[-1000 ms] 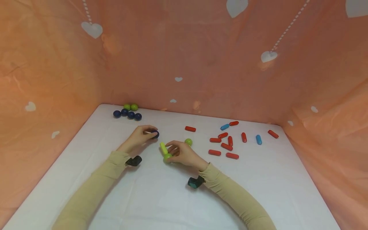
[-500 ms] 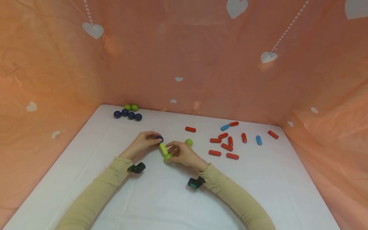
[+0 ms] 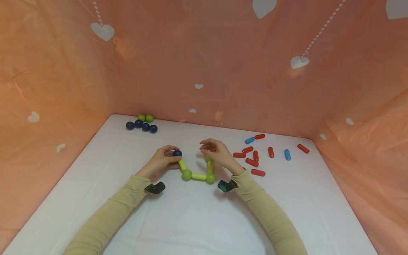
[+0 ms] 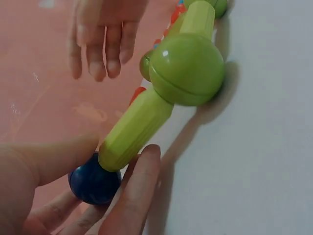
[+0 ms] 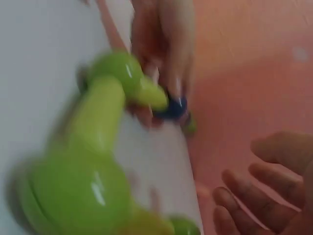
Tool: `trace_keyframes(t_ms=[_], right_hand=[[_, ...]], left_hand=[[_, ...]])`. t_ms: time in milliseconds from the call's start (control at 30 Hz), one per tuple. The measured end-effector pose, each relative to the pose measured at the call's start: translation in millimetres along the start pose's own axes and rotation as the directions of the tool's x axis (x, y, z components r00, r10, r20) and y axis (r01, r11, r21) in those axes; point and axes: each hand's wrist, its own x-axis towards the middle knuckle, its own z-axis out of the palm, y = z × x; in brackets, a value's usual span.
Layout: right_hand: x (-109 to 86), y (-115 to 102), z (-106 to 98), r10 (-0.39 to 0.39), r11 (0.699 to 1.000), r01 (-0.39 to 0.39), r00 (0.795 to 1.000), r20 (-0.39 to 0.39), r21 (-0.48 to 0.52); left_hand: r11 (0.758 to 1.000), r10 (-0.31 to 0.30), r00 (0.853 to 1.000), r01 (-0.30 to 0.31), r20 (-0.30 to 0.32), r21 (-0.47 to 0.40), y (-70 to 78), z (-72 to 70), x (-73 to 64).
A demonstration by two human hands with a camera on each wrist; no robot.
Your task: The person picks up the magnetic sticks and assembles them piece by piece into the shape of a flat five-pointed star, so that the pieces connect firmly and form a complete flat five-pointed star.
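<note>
My left hand [image 3: 161, 160] pinches a dark blue ball [image 4: 95, 178] between thumb and fingers. A yellow-green rod [image 4: 137, 129] runs from that ball to a green ball [image 3: 187, 174]. From there a second yellow-green rod [image 3: 199, 176] leads to another green ball [image 3: 210, 178], and a third rod [image 3: 210, 167] goes back to a green ball [image 3: 208, 158] partly covered by my right hand. The right hand [image 3: 220, 153] hovers over that far end with fingers spread and slightly bent; the right wrist view shows nothing between its fingers [image 5: 264, 208].
Several red rods [image 3: 252, 162] lie on the white table [image 3: 178, 223] to the right, with a blue rod [image 3: 287, 154] among them and another blue rod [image 3: 249, 140] behind. Dark blue balls [image 3: 145, 127] and two green balls [image 3: 149, 118] sit at the back left. Orange cloth [image 3: 223, 71] walls the table.
My left hand brought the blue ball to the end of the yellow-green rod. My right hand let go of the green ball and moved right and away, uncovering the joined rods.
</note>
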Motion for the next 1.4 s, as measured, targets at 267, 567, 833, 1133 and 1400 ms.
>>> trace_keyframes(t_ms=[267,567,833,1133,1400], right_hand=[[4.7,26,-17,0.076,0.997,-0.073,0.994,0.084,-0.036],[-14.7,29,-27,0.061,0.995,-0.051,0.991,0.117,-0.089],[-36.8,28,-30,0.080,0.992,-0.062,0.982,0.173,-0.106],[-25.3,26,-41,0.029,0.992,-0.010,0.988,0.149,-0.129],[19.0,40,-55,-0.027,0.986,0.022,0.999,-0.030,-0.166]], left_hand=[[0.995,-0.021,0.999,0.025,-0.036,0.092,1.9,5.2,-1.1],[0.995,-0.026,0.998,0.031,-0.052,0.097,4.5,7.6,13.9],[0.997,-0.036,0.996,0.029,0.087,0.078,8.8,6.4,25.2],[0.986,-0.040,0.982,0.009,0.184,0.168,9.8,2.7,29.4],[0.969,-0.024,0.977,-0.029,0.210,0.245,8.7,5.5,29.1]])
